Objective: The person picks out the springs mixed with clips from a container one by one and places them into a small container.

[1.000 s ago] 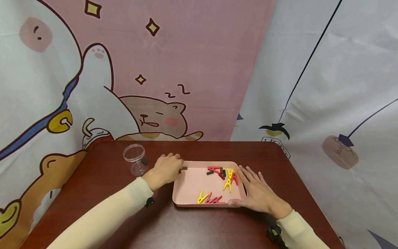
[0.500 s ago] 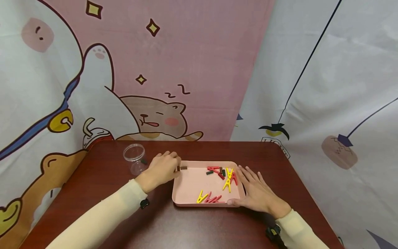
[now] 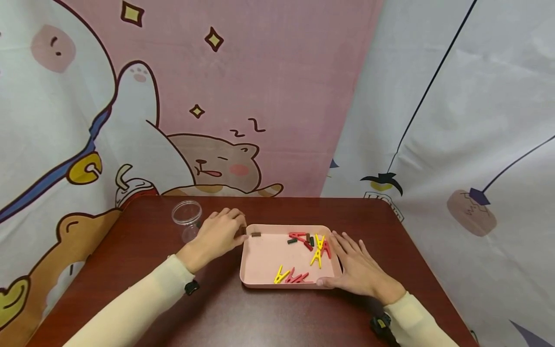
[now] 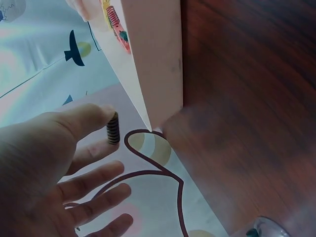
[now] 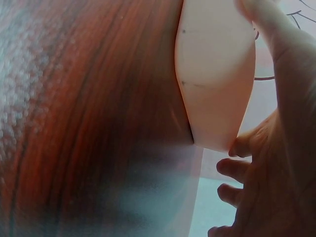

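Spring point(image 4: 113, 128), small and dark, stands pinched between thumb and forefinger of the left hand point(image 3: 214, 238), left of the frame's middle and just beside the upper left corner of the pink tray point(image 3: 269, 258); the other three fingers are spread and hold nothing. The right hand point(image 3: 362, 270) lies against the tray's right end, its fingers fairly straight and apart, thumb at the lower rim.

With so little of the spring covered, a harder squeeze or a slight roll of the thumb could make it pop out and skitter away. The clear jar point(image 3: 186, 213), upper left and close to the left forearm, could be tipped by a careless wrist. A push from the right hand might slide the tray and jumble the clothespins point(image 3: 318, 251) and a second spring point(image 3: 256, 234) in it.

Dark reddish-brown wood makes the table point(image 3: 277, 318), glossy toward the bottom of the frame. Cartoon cloth point(image 3: 295, 96), pink and pale, hangs across the top.
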Demonstrator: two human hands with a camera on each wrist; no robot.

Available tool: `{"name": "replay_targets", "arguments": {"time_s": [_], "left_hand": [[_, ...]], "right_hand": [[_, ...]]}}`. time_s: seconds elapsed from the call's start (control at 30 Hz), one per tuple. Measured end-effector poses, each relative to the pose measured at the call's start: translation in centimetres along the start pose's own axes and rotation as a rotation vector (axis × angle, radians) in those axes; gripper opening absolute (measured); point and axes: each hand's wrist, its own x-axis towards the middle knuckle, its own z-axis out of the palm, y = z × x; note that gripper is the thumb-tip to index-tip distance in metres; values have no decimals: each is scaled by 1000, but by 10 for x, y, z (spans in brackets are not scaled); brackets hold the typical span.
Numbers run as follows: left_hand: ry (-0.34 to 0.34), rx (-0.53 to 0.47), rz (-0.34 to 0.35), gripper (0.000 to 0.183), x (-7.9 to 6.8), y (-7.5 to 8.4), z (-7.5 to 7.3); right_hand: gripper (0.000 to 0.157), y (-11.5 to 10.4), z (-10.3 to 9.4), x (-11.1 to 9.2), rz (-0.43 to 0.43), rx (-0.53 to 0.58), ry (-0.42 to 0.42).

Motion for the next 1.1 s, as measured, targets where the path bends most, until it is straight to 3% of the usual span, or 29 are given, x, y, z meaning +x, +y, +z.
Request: {"name": "replay_targets", "arguments": {"time_s": [0.43,0.73,1.1], "left_hand": [[185,-9,13,33,-11,-20,-5],[217,-70,-74,34,-20,-36,-13],[317,-79,-140,36,-32,-61,-15]], "right_hand": [[139,-1,1,1,11,-3,-6],[138,-1,1,1,13,-6,-7],[139,-1,1,0,5,-12,4]]}}
